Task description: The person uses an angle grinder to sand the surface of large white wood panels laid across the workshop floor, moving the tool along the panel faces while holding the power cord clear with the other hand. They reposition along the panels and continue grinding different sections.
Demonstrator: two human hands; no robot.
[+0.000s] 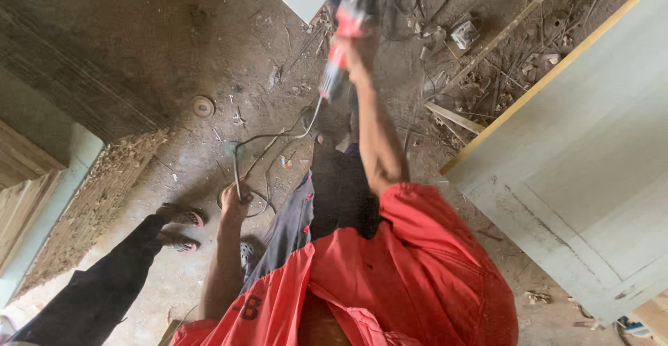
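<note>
Head view: a corded power tool (350,12), red and blue, is clamped in the right hand (355,57) and held at arm's length, well above the debris-strewn floor (209,54); its exact kind cannot be told because of blur; the grey power cord (278,136) hangs from the tool's rear in a slack loop and is gripped in the closed left hand (235,196). A snag is judged possible; the loop lies near the legs and near another person's sandalled feet (179,226); a pale painted door panel (584,179) stands beside the right arm and could be struck.
</note>
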